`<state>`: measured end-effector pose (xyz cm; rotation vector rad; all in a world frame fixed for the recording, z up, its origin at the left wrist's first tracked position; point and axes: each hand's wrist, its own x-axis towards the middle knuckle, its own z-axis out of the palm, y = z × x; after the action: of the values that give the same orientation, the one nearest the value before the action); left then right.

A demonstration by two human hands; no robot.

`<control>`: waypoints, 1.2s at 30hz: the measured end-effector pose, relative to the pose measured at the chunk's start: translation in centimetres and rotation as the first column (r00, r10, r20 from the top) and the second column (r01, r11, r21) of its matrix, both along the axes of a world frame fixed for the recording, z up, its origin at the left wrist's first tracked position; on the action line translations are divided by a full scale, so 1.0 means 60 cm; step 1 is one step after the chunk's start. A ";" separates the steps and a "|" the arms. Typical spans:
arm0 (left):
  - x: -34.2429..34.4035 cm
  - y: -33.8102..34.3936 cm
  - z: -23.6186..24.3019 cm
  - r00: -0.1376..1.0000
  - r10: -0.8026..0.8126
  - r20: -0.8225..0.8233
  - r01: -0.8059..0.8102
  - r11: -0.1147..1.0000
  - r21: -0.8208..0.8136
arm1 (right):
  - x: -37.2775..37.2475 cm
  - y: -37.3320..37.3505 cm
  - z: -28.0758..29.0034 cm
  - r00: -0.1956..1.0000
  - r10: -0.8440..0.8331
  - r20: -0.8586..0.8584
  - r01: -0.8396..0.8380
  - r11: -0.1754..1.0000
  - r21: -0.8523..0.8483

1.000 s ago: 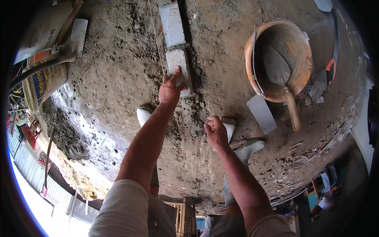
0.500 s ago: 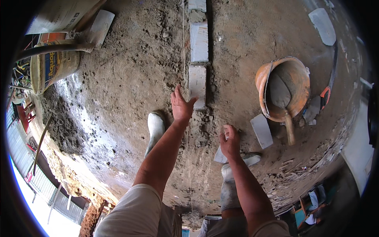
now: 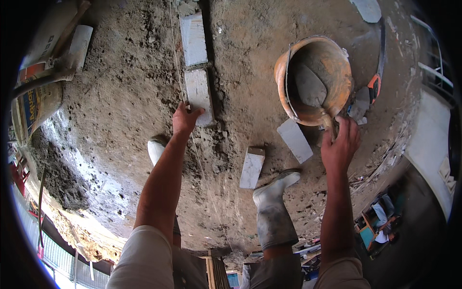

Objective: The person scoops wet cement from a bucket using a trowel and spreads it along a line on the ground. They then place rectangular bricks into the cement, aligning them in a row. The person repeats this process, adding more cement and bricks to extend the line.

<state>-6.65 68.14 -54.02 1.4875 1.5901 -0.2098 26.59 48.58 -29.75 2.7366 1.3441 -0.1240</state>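
My left hand [image 3: 185, 118] rests at the lower left of a pale block [image 3: 198, 89], fingers and thumb apart, beside a taut string [image 3: 175, 50]. That block lies end to end with another [image 3: 192, 36] along a line of mortar. My right hand [image 3: 341, 142] has its fingers around the wooden handle [image 3: 326, 120] of a trowel [image 3: 310, 84], whose blade lies inside a dirty orange bucket [image 3: 340, 72]. Below the bucket are two loose blocks [image 3: 294, 139] [image 3: 251, 171].
My white boots [image 3: 274, 188] stand on rough dirt. A saw [image 3: 375, 86] lies right of the bucket, near a pale slab [image 3: 365, 9]. At left are a tipped pail [image 3: 41, 106], tools and heaped wet mortar [image 3: 62, 173]. A person [image 3: 385, 226] is at the lower right.
My right hand has moved up and right from beside the loose block onto the trowel handle. My left hand has returned to the row's nearest block. The whole view has shifted.
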 end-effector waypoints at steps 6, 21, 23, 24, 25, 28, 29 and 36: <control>0.022 0.010 -0.002 0.999 0.042 -0.018 -0.042 0.999 -0.007 | 0.088 -0.014 -0.051 0.866 -0.313 -0.389 0.163 0.914 -0.372; 0.036 0.039 0.012 0.986 0.054 0.158 -0.053 0.999 -0.014 | -0.251 -0.138 -0.073 0.367 -0.184 -0.912 0.417 0.909 -0.016; 0.032 0.038 0.004 0.989 0.019 0.148 -0.029 0.997 0.066 | -0.280 -0.118 -0.113 0.158 -0.169 -0.973 0.401 0.911 -0.093; 0.029 0.034 -0.002 0.990 0.003 0.142 -0.018 0.995 0.102 | -0.295 -0.105 -0.135 0.003 -0.124 -0.992 0.480 0.871 -0.108; 0.042 0.031 0.007 0.990 -0.005 0.138 -0.007 0.996 0.084 | -0.305 -0.094 -0.155 -0.142 -0.069 -0.987 0.555 0.820 -0.137; 0.050 0.032 0.021 0.995 -0.016 0.103 0.008 0.997 0.075 | -0.323 -0.037 -0.183 -0.493 0.107 -0.864 0.655 0.699 -0.287; 0.041 0.035 0.018 0.996 -0.017 0.086 0.009 0.996 0.093 | -0.322 -0.015 -0.179 -0.574 0.123 -0.810 0.636 0.690 -0.346; 0.042 0.046 0.018 0.991 -0.037 0.130 0.027 0.996 0.079 | -0.325 0.012 -0.247 -0.397 0.259 -0.880 0.658 0.749 -0.076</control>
<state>-4.11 70.89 -52.95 1.5547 1.4843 -0.0673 7.07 49.28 -44.58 2.7262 0.3573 -3.4627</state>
